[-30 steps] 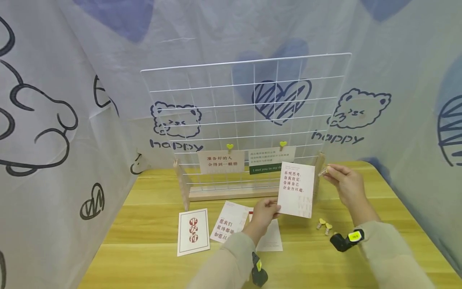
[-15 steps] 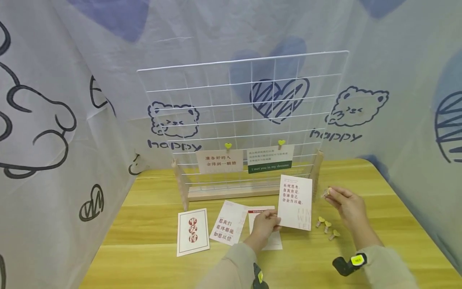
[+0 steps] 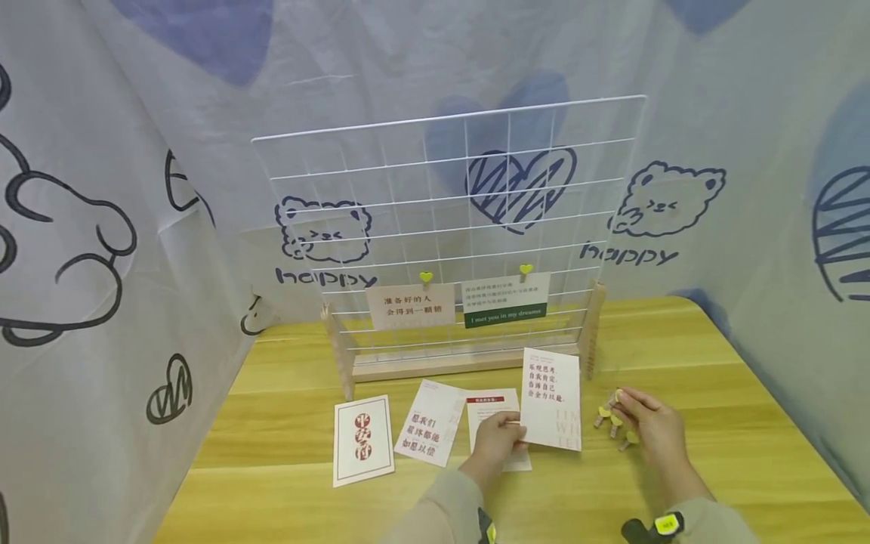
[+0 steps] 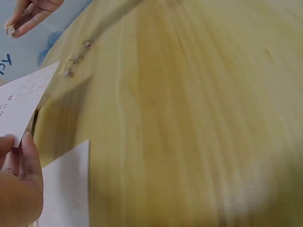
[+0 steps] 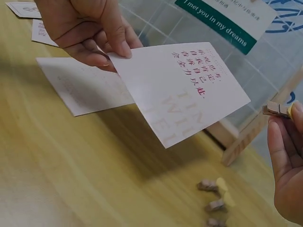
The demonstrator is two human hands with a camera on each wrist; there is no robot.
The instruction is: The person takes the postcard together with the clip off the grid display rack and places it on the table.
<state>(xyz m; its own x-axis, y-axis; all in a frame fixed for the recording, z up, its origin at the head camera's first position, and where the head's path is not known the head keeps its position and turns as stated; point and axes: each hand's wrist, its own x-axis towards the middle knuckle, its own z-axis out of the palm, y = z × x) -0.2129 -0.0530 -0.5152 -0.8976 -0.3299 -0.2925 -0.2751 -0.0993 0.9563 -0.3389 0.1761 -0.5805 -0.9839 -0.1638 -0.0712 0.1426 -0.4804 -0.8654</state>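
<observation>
In the head view my left hand pinches the lower left edge of a white card with red characters. The right wrist view shows this card raised above the table, thumb on its face. My right hand pinches a small wooden clothespin with a yellow heart, to the right of the card. Several more heart clothespins lie on the table just under the right hand. Behind, two cards, one cream and one white and green, hang by heart clothespins on a white wire grid.
A wooden stand holds the grid upright on the wooden table. Three cards lie in front of it: a red-bordered one, a tilted one, and one with a red band, partly behind the left hand. Printed cloth surrounds the table.
Both hands have come down and toward the front, the left with the card, the right with the clothespin. The card has dropped away from in front of the hanging green-banded card.
</observation>
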